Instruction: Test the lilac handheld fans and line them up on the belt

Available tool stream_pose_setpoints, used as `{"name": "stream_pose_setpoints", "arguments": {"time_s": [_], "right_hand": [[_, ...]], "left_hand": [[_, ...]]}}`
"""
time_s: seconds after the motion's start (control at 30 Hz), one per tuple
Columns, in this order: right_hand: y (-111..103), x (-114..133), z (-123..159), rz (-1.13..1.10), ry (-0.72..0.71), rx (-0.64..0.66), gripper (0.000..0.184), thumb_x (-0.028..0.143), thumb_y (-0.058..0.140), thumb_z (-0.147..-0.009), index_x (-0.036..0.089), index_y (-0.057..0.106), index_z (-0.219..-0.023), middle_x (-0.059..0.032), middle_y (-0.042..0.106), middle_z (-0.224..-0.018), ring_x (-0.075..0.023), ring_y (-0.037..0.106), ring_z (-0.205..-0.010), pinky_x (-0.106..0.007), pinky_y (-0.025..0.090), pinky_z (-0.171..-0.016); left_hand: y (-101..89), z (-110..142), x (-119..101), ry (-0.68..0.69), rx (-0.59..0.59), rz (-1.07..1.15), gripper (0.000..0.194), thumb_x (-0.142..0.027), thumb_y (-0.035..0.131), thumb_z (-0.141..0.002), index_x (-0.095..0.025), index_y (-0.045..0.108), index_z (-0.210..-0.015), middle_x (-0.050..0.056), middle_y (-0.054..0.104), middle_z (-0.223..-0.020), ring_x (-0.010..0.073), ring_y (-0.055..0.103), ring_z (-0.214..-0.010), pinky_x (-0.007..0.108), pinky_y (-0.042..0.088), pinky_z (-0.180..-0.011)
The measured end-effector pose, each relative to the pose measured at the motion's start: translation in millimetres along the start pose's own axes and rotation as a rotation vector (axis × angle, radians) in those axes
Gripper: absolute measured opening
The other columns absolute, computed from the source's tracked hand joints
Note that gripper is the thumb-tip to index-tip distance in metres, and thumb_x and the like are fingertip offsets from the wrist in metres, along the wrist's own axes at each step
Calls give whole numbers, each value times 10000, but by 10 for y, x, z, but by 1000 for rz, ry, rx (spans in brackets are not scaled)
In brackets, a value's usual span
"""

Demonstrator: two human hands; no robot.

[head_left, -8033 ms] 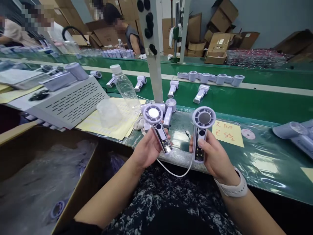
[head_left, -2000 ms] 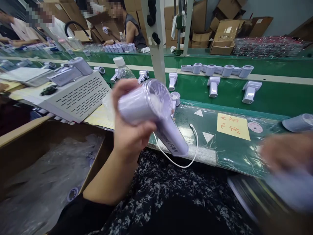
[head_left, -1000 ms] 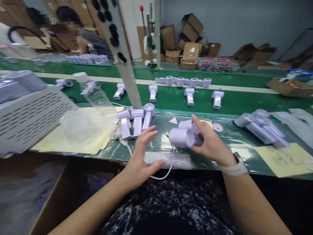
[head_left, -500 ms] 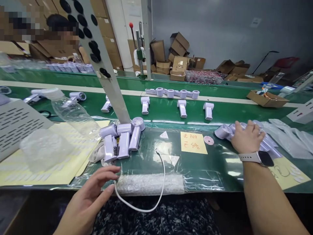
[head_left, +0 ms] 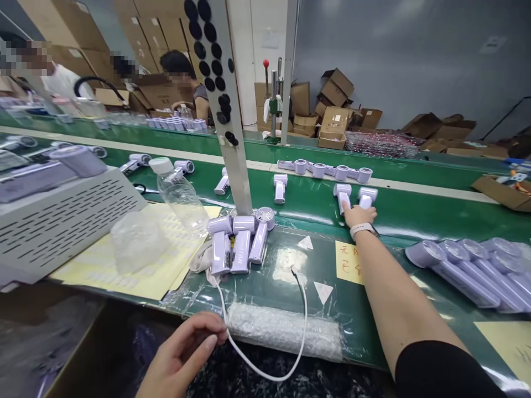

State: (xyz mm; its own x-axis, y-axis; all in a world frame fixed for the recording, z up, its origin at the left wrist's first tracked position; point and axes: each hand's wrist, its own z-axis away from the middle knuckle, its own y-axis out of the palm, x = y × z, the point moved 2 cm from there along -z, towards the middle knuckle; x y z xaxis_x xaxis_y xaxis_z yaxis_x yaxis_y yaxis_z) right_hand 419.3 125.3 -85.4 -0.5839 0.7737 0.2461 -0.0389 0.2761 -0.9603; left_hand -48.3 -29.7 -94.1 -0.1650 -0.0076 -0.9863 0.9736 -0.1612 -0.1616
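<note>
My right hand (head_left: 360, 216) reaches out over the green belt, its fingers round the handle of a pale purple handheld fan (head_left: 367, 197). Just left of it, close to my thumb, lies another handheld fan (head_left: 342, 194). My left hand (head_left: 185, 351) is at the table's front edge, loosely curled with a gap between thumb and fingers. Its fingertips are beside a white cable (head_left: 306, 309), perhaps touching it. Behind the cable lies a bubble-wrapped roll (head_left: 286, 329). Three fans (head_left: 241, 243) lean together by the post, and several wrapped fans (head_left: 468, 271) lie at the right.
A perforated metal post (head_left: 232, 138) rises from the table. A clear plastic bottle (head_left: 178, 193) tilts over yellow sheets (head_left: 153, 284) beside a slotted white box (head_left: 78, 221). More fans (head_left: 319, 170) line the belt's far side. Two people sit across the belt at the left.
My right hand has left the wrapped fans and moved left and forward to a fan on the belt, which now lies nearer its neighbour. My left fingers have curled. The view has turned left.
</note>
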Motion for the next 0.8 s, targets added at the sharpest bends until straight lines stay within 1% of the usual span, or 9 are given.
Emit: {"name": "stream_pose_setpoints", "arguments": {"time_s": [0.17, 0.3, 0.37, 0.43, 0.53, 0.6, 0.67, 0.7, 0.8], "right_hand": [[-156, 239, 373, -98, -240, 123, 351, 378, 676, -995, 169, 647, -1275, -110, 653, -1321, -267, 665, -1142, -498, 564, -968], [-472, 193, 975, -252, -554, 232, 324, 392, 684, -951, 153, 743, -1161, -109, 737, -1139, -257, 707, -1003, -394, 567, -890], [-580, 133, 1452, -327, -696, 257, 421, 435, 709, -891, 178, 756, -1222, -128, 725, -1223, -313, 687, -1108, -403, 548, -947], [-663, 61, 1979, -416, -848, 245, 544, 477, 758, -822, 214, 733, -1297, -152, 636, -1406, -386, 592, -1292, -489, 492, -1069], [-770, -47, 2608, -581, -1106, 218, 656, 518, 821, -761, 204, 713, -1326, -216, 478, -1559, -463, 474, -1404, -641, 437, -1110], [-791, -81, 2758, -630, -1198, 319, 566, 552, 807, -784, 214, 754, -1234, -212, 483, -1554, -448, 489, -1394, -636, 464, -1084], [-742, -55, 2670, -618, -1122, 472, 375, 567, 658, -918, 218, 789, -957, -182, 659, -1335, -367, 639, -1217, -544, 540, -992], [-692, -19, 2571, -593, -1033, 521, 411, 540, 558, -987, 214, 749, -826, -163, 723, -1148, -321, 695, -1064, -496, 564, -915], [-500, 129, 2308, -517, -771, 490, 352, 364, 485, -1030, 212, 586, -729, -122, 686, -826, -269, 664, -825, -412, 530, -764]], "left_hand": [[124, -136, -63, 263, 266, -8, 230, -439, 677, -931, -223, 746, -892, 50, 700, -853, 181, 683, -778, 256, 561, -721], [410, -198, -194, 133, 395, 197, 291, -460, 609, -985, -201, 741, -988, 52, 738, -814, 140, 655, -638, 243, 522, -605], [622, -266, -289, 44, 382, 450, 432, -548, 673, -926, -212, 704, -1196, 110, 787, -1054, 222, 737, -956, 331, 581, -855], [816, -364, -378, -7, 345, 784, 700, -638, 824, -737, -246, 660, -1293, 116, 719, -1321, 284, 656, -1256, 392, 521, -1064], [946, -493, -419, -54, 238, 1025, 708, -716, 802, -689, -176, 725, -1139, 137, 748, -1237, 334, 658, -1249, 447, 502, -1098], [915, -524, -370, -105, 198, 1042, 619, -678, 832, -677, -147, 752, -986, 120, 793, -1062, 322, 726, -1095, 452, 540, -1045], [828, -517, -284, -147, 182, 996, 591, -664, 854, -650, -142, 761, -911, 101, 803, -954, 297, 754, -969, 428, 578, -971], [778, -509, -243, -147, 171, 966, 597, -673, 853, -641, -144, 765, -905, 100, 805, -947, 291, 756, -950, 415, 588, -942], [656, -490, -198, -60, 126, 896, 616, -700, 862, -596, -158, 771, -875, 102, 804, -966, 310, 746, -1007, 392, 596, -906]]}}
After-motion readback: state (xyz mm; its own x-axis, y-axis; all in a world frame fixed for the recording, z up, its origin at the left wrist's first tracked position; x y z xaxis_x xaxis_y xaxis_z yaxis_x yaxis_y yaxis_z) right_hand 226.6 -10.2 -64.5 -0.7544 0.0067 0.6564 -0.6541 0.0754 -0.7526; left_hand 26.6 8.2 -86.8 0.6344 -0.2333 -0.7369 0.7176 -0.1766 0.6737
